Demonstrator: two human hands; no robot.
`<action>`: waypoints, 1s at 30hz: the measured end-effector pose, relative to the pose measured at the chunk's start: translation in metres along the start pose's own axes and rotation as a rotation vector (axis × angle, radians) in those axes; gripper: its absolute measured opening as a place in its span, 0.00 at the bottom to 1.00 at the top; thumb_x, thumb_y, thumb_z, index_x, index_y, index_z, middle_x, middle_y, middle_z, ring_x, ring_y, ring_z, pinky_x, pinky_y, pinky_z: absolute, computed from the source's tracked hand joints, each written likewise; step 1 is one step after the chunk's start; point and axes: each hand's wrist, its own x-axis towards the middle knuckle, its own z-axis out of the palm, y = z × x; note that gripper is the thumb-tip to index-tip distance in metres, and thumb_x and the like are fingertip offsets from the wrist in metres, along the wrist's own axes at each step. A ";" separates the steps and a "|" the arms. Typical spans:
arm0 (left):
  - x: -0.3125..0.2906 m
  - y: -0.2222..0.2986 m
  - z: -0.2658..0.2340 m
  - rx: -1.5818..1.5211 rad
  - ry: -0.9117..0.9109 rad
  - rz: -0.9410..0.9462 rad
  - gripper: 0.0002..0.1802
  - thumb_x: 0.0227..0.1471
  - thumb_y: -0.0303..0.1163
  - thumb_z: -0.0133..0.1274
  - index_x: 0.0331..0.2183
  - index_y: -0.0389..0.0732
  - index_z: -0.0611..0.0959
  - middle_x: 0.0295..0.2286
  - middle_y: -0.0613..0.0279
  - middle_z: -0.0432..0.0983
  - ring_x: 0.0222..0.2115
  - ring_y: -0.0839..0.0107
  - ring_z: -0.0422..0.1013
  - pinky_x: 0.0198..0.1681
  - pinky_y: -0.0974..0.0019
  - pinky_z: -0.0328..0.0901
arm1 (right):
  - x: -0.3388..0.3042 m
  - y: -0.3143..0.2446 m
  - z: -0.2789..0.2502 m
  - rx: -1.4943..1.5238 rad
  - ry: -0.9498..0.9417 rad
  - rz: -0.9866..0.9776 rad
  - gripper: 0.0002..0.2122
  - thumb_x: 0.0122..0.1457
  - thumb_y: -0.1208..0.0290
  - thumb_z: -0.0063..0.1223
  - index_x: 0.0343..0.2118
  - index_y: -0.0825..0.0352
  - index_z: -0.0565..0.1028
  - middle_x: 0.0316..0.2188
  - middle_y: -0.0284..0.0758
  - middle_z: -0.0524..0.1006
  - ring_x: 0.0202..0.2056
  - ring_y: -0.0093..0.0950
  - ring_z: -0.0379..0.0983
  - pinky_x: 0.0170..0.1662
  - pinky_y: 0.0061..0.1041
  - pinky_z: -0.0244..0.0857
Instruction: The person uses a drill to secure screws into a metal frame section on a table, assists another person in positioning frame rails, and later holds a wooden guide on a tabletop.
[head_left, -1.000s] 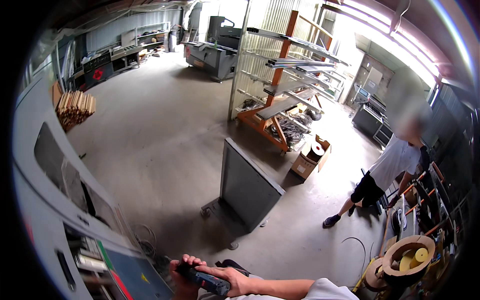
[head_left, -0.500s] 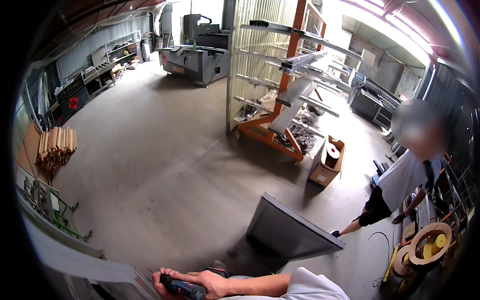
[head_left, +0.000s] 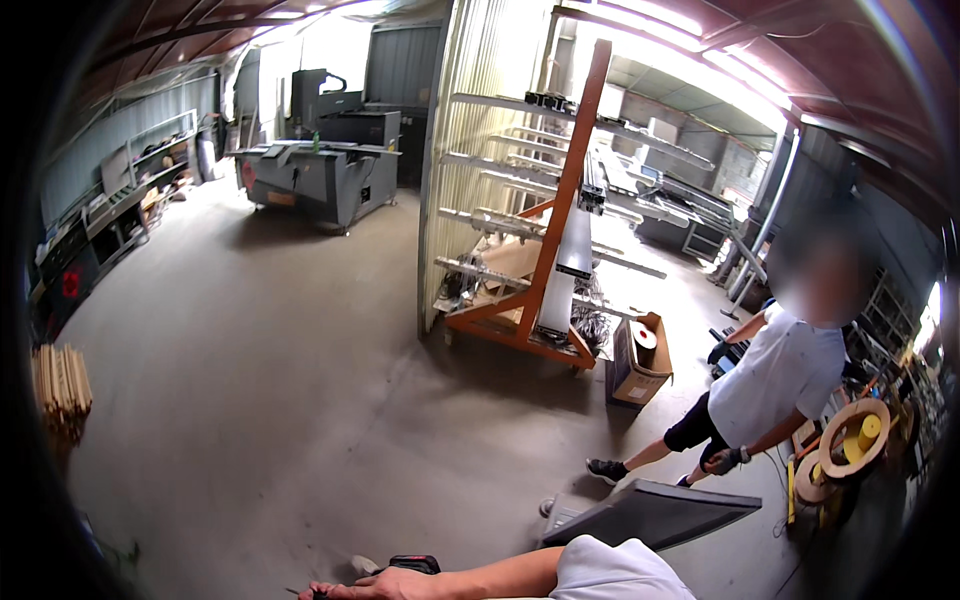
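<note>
My right hand point(head_left: 392, 583) is at the lower edge, its bare forearm coming from a white sleeve. Its fingers curl round a dark handheld power tool point(head_left: 320, 595), mostly cut off by the frame. A few reddish fingertips show at the tool's left end; they look like my left hand's, but the rest of that hand is out of sight. Just beyond my right hand sits a black and red block point(head_left: 415, 564), like a battery pack, with a small grey part beside it. To the right of my forearm stands a tilted dark grey panel point(head_left: 660, 515).
A co-worker in a white shirt point(head_left: 775, 375) and dark gloves stands beyond the panel. An orange rack point(head_left: 545, 270) holds metal profiles; a cardboard box point(head_left: 638, 385) stands beside it. Coils point(head_left: 850, 440) lie at right, wooden sticks point(head_left: 62, 385) at left, a grey machine point(head_left: 320, 185) behind.
The view has turned left-to-right and upward, so my hands and the tool sit lower and are more cut off. The co-worker has straightened up and stepped closer to the panel.
</note>
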 end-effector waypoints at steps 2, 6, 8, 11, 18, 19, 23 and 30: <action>0.063 0.025 -0.004 0.015 -0.006 0.005 0.18 0.58 0.49 0.47 0.27 0.45 0.77 0.25 0.66 0.75 0.29 0.72 0.72 0.38 0.66 0.69 | 0.052 0.024 -0.014 0.031 0.067 -0.004 0.43 0.41 0.70 0.56 0.66 0.46 0.57 0.54 0.41 0.73 0.44 0.43 0.76 0.45 0.35 0.69; 0.176 0.086 -0.003 -0.061 -0.113 -0.129 0.13 0.55 0.42 0.48 0.27 0.44 0.76 0.25 0.65 0.73 0.28 0.72 0.70 0.36 0.65 0.68 | 0.143 0.051 -0.039 0.099 0.139 0.128 0.42 0.39 0.71 0.58 0.65 0.49 0.59 0.54 0.42 0.73 0.48 0.43 0.74 0.48 0.34 0.68; 0.224 0.123 0.011 -0.175 -0.219 -0.223 0.10 0.54 0.39 0.47 0.28 0.43 0.75 0.26 0.63 0.72 0.28 0.71 0.69 0.35 0.66 0.67 | 0.184 0.044 -0.063 0.147 0.190 0.164 0.42 0.39 0.72 0.58 0.64 0.51 0.60 0.53 0.44 0.73 0.49 0.43 0.73 0.48 0.34 0.68; 0.277 0.168 0.042 -0.138 -0.202 -0.087 0.10 0.53 0.37 0.46 0.31 0.40 0.73 0.29 0.61 0.70 0.30 0.69 0.67 0.32 0.68 0.65 | 0.244 0.073 -0.082 0.300 0.252 0.098 0.41 0.40 0.73 0.58 0.63 0.55 0.62 0.51 0.47 0.74 0.50 0.44 0.73 0.49 0.35 0.67; 0.449 0.224 0.002 -0.164 -0.129 0.104 0.16 0.56 0.45 0.47 0.36 0.42 0.71 0.30 0.63 0.68 0.31 0.72 0.66 0.35 0.72 0.64 | 0.402 0.204 -0.098 0.274 0.427 -0.191 0.42 0.46 0.71 0.60 0.66 0.56 0.54 0.50 0.49 0.72 0.48 0.51 0.71 0.50 0.38 0.67; 0.472 0.247 -0.002 -0.149 -0.161 0.027 0.16 0.57 0.46 0.44 0.37 0.43 0.71 0.31 0.65 0.68 0.33 0.74 0.66 0.38 0.72 0.64 | 0.428 0.192 -0.124 0.361 0.313 -0.002 0.37 0.42 0.71 0.56 0.62 0.55 0.64 0.47 0.49 0.75 0.45 0.47 0.75 0.46 0.39 0.67; 0.567 0.328 -0.031 -0.089 -0.169 0.034 0.21 0.55 0.48 0.48 0.41 0.40 0.71 0.31 0.63 0.70 0.37 0.70 0.67 0.45 0.66 0.63 | 0.551 0.226 -0.173 0.328 0.195 -0.027 0.31 0.44 0.68 0.56 0.57 0.54 0.67 0.37 0.50 0.77 0.37 0.51 0.74 0.38 0.46 0.67; 0.711 0.434 -0.103 -0.266 -0.252 0.473 0.22 0.53 0.46 0.48 0.42 0.38 0.76 0.39 0.55 0.70 0.46 0.61 0.64 0.53 0.54 0.58 | 0.758 0.287 -0.219 0.241 0.077 -0.146 0.30 0.44 0.66 0.57 0.55 0.53 0.69 0.31 0.50 0.78 0.33 0.52 0.73 0.36 0.48 0.66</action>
